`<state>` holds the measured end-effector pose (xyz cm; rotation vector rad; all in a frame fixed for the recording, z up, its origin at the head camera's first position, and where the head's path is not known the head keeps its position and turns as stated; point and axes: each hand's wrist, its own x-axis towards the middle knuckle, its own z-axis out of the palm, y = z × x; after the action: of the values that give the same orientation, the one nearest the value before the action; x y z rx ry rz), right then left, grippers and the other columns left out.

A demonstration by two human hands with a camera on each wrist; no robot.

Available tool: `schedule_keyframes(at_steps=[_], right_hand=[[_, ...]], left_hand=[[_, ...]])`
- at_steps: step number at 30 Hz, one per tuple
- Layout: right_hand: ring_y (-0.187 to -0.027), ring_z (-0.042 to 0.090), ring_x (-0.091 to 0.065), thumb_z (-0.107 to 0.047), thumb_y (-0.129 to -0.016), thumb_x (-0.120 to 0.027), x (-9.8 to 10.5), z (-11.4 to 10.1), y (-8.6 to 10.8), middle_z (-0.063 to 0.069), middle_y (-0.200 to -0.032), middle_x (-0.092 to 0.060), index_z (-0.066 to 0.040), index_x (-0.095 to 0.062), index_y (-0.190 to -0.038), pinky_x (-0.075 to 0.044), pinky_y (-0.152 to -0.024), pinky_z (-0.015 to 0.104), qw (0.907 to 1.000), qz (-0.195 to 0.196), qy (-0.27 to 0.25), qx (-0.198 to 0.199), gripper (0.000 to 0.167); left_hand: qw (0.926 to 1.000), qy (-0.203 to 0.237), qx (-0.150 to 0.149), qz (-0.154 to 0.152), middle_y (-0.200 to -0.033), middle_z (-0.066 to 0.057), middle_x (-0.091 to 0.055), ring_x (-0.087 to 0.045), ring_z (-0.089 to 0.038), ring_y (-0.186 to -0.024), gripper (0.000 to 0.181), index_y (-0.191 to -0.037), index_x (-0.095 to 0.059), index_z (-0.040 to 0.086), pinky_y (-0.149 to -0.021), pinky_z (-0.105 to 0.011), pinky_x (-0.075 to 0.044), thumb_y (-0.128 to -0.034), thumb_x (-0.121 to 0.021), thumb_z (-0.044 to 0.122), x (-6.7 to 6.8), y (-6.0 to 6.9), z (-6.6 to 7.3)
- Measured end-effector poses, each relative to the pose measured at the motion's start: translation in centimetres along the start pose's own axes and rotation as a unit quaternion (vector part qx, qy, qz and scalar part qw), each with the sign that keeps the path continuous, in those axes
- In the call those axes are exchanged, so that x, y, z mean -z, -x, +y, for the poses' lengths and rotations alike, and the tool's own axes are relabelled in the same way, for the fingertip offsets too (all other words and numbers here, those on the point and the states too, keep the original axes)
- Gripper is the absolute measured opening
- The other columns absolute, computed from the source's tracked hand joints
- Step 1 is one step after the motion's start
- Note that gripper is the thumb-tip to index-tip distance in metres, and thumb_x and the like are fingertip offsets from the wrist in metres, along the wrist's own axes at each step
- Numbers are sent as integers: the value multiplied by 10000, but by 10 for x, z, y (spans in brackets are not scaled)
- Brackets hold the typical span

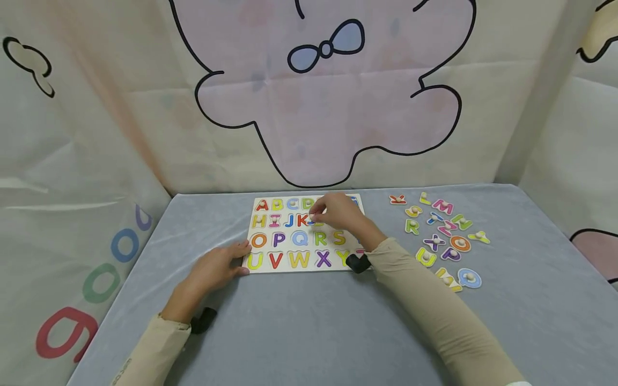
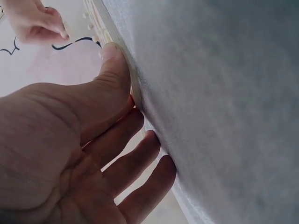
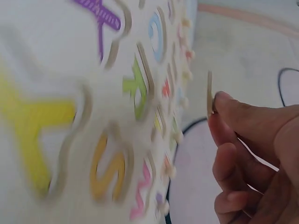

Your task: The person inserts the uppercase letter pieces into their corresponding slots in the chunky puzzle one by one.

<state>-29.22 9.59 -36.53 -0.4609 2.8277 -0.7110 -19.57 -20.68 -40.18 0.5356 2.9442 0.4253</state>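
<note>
A white alphabet puzzle board (image 1: 285,273) lies on the table, printed with colored letters. My right hand (image 1: 338,212) is over its upper right part and pinches a thin wooden letter piece (image 3: 209,95) between thumb and forefinger. That piece shows edge-on in the right wrist view, apart from the board, and its letter cannot be made out. At the board's lower left edge, my left hand (image 1: 217,268) touches it with thumb and fingertips, the fingers fairly straight in the left wrist view (image 2: 133,163). The right hand covers several letters of the upper rows.
Several loose letter pieces with knobs lie to the board's right, among them a blue Q (image 1: 470,277), an orange O (image 1: 460,244) and a yellow U (image 1: 426,257). Knobbed pieces sit in the top rows, such as the red A (image 1: 262,205). A printed cloth (image 1: 386,118) hangs behind the table.
</note>
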Motion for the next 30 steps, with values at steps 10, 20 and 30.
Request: schedule_keyframes(at_steps=[10, 20, 30], right_hand=[[-865, 123, -608, -301, -904, -743, -30, -26, -37, -67, -1002, -756, -225, -790, -1022, -489, -752, 285, 9994, -112, -14, -340, 147], [-834, 123, -598, -295, -878, -774, -44, -39, -49, -67, -984, -756, -218, -808, -984, -462, -704, 290, 9987, 99, 137, -485, 135], [-889, 139, -637, -302, -870, -781, -28, -19, -39, -37, -1085, -753, -214, -721, -1237, -491, -725, 281, 9989, 53, -40, -470, 382]], left_hand=[[9999, 54, 83, -35, -1478, -130, -525, -509, -335, -1369, 610, -1397, -573, 78, -1063, -509, -442, -849, -778, 253, -1, 0, 0], [9997, 62, 219, -56, -1491, -131, -508, -493, -341, -1381, 635, -1413, -553, 81, -1063, -514, -440, -843, -787, 239, 2, -1, -2], [9999, 39, 109, -66, -1477, -131, -528, -509, -339, -1368, 612, -1395, -576, 83, -1062, -510, -444, -845, -786, 248, 1, -1, -1]])
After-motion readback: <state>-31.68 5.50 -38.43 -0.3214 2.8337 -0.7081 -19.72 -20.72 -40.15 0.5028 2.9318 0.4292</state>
